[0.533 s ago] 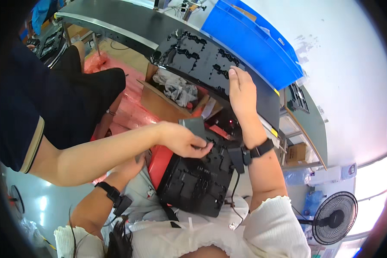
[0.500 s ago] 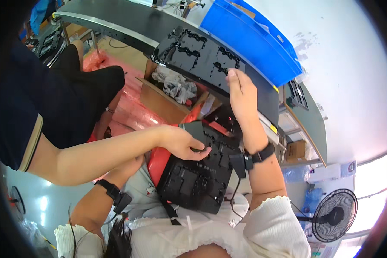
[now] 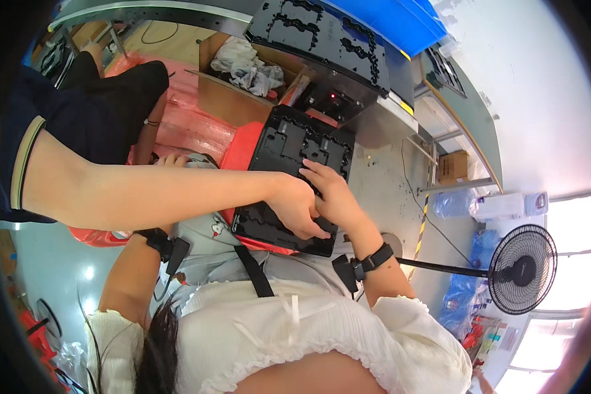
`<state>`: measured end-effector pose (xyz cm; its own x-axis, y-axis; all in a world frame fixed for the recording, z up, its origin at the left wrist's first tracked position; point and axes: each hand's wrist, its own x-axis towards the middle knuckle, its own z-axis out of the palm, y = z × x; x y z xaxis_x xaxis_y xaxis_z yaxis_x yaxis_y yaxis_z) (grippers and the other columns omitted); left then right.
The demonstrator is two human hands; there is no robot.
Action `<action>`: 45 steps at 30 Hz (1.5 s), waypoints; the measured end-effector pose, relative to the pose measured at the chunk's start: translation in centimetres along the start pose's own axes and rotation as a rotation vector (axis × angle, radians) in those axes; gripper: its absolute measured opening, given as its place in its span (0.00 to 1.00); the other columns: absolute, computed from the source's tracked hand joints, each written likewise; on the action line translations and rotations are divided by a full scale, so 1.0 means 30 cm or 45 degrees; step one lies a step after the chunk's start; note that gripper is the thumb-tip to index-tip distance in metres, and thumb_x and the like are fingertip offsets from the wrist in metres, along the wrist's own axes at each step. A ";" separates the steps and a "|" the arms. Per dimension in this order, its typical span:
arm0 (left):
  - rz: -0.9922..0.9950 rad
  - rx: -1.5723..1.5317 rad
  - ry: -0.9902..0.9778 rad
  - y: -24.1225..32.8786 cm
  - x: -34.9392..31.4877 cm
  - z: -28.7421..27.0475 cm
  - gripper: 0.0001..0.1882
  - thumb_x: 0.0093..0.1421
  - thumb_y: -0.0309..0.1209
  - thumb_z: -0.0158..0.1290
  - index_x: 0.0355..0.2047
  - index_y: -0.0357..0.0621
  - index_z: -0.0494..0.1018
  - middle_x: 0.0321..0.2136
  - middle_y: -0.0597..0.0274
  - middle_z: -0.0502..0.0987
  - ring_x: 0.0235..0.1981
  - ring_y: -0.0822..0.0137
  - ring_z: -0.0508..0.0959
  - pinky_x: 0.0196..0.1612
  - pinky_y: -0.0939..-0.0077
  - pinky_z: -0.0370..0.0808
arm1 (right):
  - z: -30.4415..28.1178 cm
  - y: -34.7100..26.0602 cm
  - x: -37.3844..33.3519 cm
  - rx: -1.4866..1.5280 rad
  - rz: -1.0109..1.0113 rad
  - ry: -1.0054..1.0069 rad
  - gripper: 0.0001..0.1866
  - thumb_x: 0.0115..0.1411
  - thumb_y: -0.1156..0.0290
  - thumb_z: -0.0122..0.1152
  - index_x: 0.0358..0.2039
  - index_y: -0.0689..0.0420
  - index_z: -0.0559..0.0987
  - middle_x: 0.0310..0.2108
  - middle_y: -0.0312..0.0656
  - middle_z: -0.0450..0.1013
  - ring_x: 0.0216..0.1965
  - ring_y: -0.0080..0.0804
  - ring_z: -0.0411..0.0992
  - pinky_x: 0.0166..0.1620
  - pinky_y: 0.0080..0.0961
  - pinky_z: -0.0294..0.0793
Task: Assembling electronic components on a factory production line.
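A black moulded tray [image 3: 266,220] with recessed shapes lies across my lap on something red [image 3: 241,146]. Over its right part is my right hand [image 3: 335,197], fingers stretched out and holding nothing that shows. A co-worker's hand [image 3: 295,207] reaches in from the left, fingers bent down over the same tray and overlapping my thumb side. Beyond that co-worker's arm, a few fingertips of what appears to be my left hand [image 3: 171,160] show; the rest is hidden, so its grip is unclear. Both my wrists wear black straps.
A similar black tray [image 3: 322,36] rests on the bench edge [image 3: 197,14] ahead, beside a blue bin [image 3: 397,20]. Below stands an open cardboard box [image 3: 223,98] with crumpled plastic. The co-worker sits at my left; a black fan [image 3: 523,270] stands at right.
My right hand has come down from the bench tray to the lap tray. The co-worker's hand has moved over the tray's middle. The view has shifted, so the bench appears higher.
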<state>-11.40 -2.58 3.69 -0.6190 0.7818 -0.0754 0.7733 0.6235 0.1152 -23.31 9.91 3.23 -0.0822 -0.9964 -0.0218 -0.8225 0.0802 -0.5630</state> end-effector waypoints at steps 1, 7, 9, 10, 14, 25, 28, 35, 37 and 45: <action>0.005 -0.006 -0.007 -0.005 0.002 0.062 0.20 0.64 0.33 0.41 0.57 0.61 0.63 0.29 0.72 0.73 0.31 0.76 0.76 0.33 0.86 0.71 | 0.022 -0.002 -0.036 -0.185 -0.115 0.094 0.23 0.52 0.73 0.57 0.51 0.59 0.72 0.54 0.48 0.65 0.56 0.46 0.63 0.57 0.40 0.61; -0.941 -0.850 0.133 0.112 -0.147 0.094 0.21 0.62 0.43 0.45 0.54 0.55 0.66 0.46 0.66 0.74 0.42 0.64 0.76 0.42 0.70 0.73 | 0.089 0.015 -0.186 -0.130 0.030 0.325 0.21 0.50 0.68 0.63 0.46 0.55 0.75 0.55 0.43 0.65 0.58 0.45 0.61 0.57 0.46 0.60; -1.974 -0.551 0.454 0.312 -0.474 0.334 0.19 0.61 0.43 0.45 0.49 0.49 0.70 0.50 0.57 0.71 0.51 0.57 0.70 0.52 0.63 0.66 | 0.111 -0.002 -0.214 -0.324 -0.083 0.409 0.18 0.51 0.68 0.63 0.44 0.54 0.76 0.53 0.43 0.66 0.57 0.44 0.62 0.56 0.48 0.60; -2.465 -0.347 0.625 0.318 -0.490 0.386 0.19 0.61 0.42 0.46 0.47 0.46 0.72 0.53 0.53 0.69 0.55 0.54 0.67 0.57 0.59 0.63 | 0.124 -0.013 -0.220 -0.349 -0.077 0.459 0.16 0.51 0.70 0.63 0.43 0.52 0.77 0.52 0.43 0.67 0.55 0.43 0.64 0.55 0.48 0.60; -2.401 -0.025 0.541 0.290 -0.457 0.330 0.19 0.58 0.42 0.48 0.45 0.46 0.72 0.47 0.58 0.72 0.53 0.56 0.67 0.57 0.58 0.60 | 0.105 -0.035 -0.231 -0.182 0.029 0.608 0.16 0.51 0.72 0.63 0.43 0.54 0.77 0.51 0.46 0.67 0.54 0.45 0.65 0.55 0.46 0.61; -1.112 -0.344 0.731 0.285 -0.031 -0.050 0.20 0.54 0.34 0.54 0.47 0.41 0.70 0.54 0.50 0.65 0.57 0.50 0.63 0.57 0.53 0.60 | -0.493 0.195 0.065 -0.962 0.060 1.167 0.36 0.46 0.76 0.57 0.59 0.50 0.63 0.57 0.50 0.61 0.58 0.50 0.59 0.60 0.51 0.53; -0.831 -0.257 0.611 0.281 0.081 0.033 0.23 0.59 0.37 0.50 0.53 0.43 0.67 0.59 0.54 0.61 0.62 0.55 0.59 0.61 0.53 0.55 | -0.530 0.270 0.107 -0.990 0.332 0.716 0.31 0.46 0.75 0.57 0.54 0.51 0.68 0.50 0.47 0.68 0.53 0.44 0.65 0.55 0.53 0.58; -0.865 -0.408 0.363 0.254 0.027 0.113 0.23 0.63 0.40 0.44 0.57 0.45 0.64 0.61 0.62 0.59 0.64 0.65 0.57 0.65 0.48 0.44 | -0.490 -0.079 -0.062 -0.752 -0.016 0.669 0.18 0.48 0.68 0.60 0.41 0.57 0.76 0.30 0.43 0.71 0.34 0.42 0.72 0.37 0.37 0.70; -0.867 -0.363 0.452 0.234 0.036 0.118 0.21 0.61 0.40 0.48 0.52 0.45 0.68 0.60 0.62 0.61 0.63 0.65 0.57 0.64 0.49 0.46 | -0.472 -0.139 -0.109 -0.670 -0.055 0.660 0.17 0.49 0.66 0.61 0.39 0.58 0.77 0.29 0.44 0.71 0.31 0.41 0.72 0.35 0.34 0.71; -0.941 -0.060 0.561 0.155 0.119 0.086 0.19 0.52 0.37 0.57 0.43 0.44 0.72 0.44 0.60 0.71 0.47 0.60 0.70 0.50 0.59 0.62 | -0.457 -0.182 -0.187 -0.360 0.041 1.027 0.11 0.50 0.66 0.60 0.30 0.60 0.74 0.26 0.46 0.68 0.27 0.46 0.71 0.29 0.36 0.70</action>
<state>-9.64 3.15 1.41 -0.9656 0.0926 0.2430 0.1502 0.9615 0.2302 -26.06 15.44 17.76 -0.3954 -0.6768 0.6209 -0.9135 0.2191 -0.3429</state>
